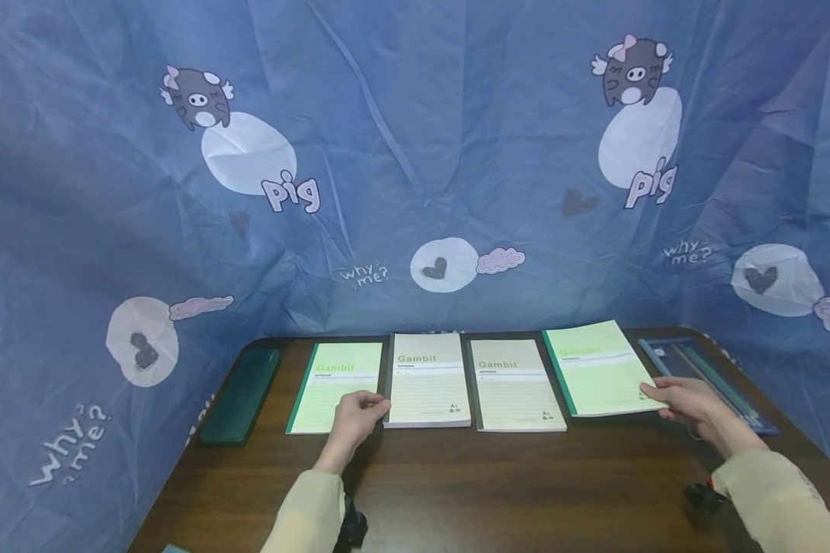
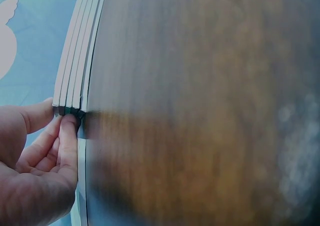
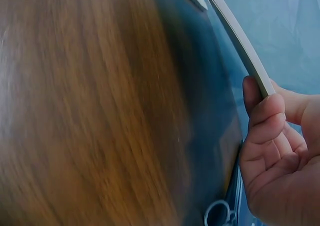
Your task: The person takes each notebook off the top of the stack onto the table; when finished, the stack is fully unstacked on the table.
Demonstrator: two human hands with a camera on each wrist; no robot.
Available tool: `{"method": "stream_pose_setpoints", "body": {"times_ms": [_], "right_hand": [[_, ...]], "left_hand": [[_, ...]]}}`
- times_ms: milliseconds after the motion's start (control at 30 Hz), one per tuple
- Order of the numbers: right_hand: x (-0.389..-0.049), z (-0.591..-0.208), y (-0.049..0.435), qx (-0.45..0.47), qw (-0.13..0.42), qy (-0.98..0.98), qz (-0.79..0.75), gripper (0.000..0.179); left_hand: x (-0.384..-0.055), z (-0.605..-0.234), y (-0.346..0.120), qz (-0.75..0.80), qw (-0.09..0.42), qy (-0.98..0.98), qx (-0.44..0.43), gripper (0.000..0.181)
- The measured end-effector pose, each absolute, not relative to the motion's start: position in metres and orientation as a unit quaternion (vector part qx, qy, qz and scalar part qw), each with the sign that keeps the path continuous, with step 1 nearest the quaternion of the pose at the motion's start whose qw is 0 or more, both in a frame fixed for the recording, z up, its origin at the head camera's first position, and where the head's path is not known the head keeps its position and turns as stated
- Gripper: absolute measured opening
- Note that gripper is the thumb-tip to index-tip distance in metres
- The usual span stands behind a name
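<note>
My right hand (image 1: 692,405) pinches the lower right corner of a pale green notebook (image 1: 595,376) with a dark green spine. In the right wrist view, that notebook's edge (image 3: 245,51) is raised off the table between thumb and fingers. My left hand (image 1: 356,422) is at the lower left corner of a thick stack of grey-white notebooks (image 1: 429,384). The left wrist view has its thumb and fingers pinching the corner of several stacked notebooks (image 2: 77,61). Beside that hand lies another pale green notebook (image 1: 332,399), and a beige notebook (image 1: 515,392) lies right of the stack.
A dark green case (image 1: 242,395) lies at the table's left edge. To the right, partly behind my right hand, is a blue-edged clear pouch (image 1: 685,349) with long items in it. A blue printed cloth (image 1: 387,153) hangs behind the brown table (image 1: 526,491).
</note>
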State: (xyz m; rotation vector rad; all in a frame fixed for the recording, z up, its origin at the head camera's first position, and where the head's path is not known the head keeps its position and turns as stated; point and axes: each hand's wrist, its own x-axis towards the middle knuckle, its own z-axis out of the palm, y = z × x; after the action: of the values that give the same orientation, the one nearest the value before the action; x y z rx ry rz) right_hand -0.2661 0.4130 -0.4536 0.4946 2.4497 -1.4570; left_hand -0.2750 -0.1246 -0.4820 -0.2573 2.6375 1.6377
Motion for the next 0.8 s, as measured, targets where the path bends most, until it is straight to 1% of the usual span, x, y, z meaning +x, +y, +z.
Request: {"method": "stream_pose_setpoints", "body": {"times_ms": [133, 233, 367, 467, 567, 700, 800], "right_hand": [[-0.264, -0.455, 0.419, 0.162, 0.118, 0.850, -0.486, 0.094], [-0.263, -0.457, 0.421, 0.172, 0.123, 0.845, -0.492, 0.091], [-0.262, -0.463, 0.421, 0.173, 0.114, 0.841, -0.501, 0.086], [-0.261, -0.468, 0.420, 0.156, 0.088, 0.865, -0.469, 0.084], [-0.259, -0.470, 0.416, 0.142, 0.052, 0.893, -0.424, 0.079], [-0.259, -0.471, 0.408, 0.131, 0.009, 0.919, -0.371, 0.064], [-0.257, -0.469, 0.403, 0.118, -0.012, 0.936, -0.332, 0.052]], "left_hand": [[-0.275, -0.483, -0.124, 0.524, 0.009, 0.847, -0.081, 0.027], [-0.275, -0.484, -0.124, 0.526, 0.009, 0.847, -0.078, 0.027], [-0.275, -0.485, -0.123, 0.528, 0.009, 0.846, -0.077, 0.027], [-0.274, -0.485, -0.123, 0.526, 0.010, 0.847, -0.078, 0.027], [-0.274, -0.485, -0.123, 0.525, 0.011, 0.847, -0.080, 0.027], [-0.274, -0.484, -0.124, 0.525, 0.008, 0.847, -0.083, 0.026], [-0.275, -0.484, -0.125, 0.524, 0.005, 0.848, -0.080, 0.026]]}}
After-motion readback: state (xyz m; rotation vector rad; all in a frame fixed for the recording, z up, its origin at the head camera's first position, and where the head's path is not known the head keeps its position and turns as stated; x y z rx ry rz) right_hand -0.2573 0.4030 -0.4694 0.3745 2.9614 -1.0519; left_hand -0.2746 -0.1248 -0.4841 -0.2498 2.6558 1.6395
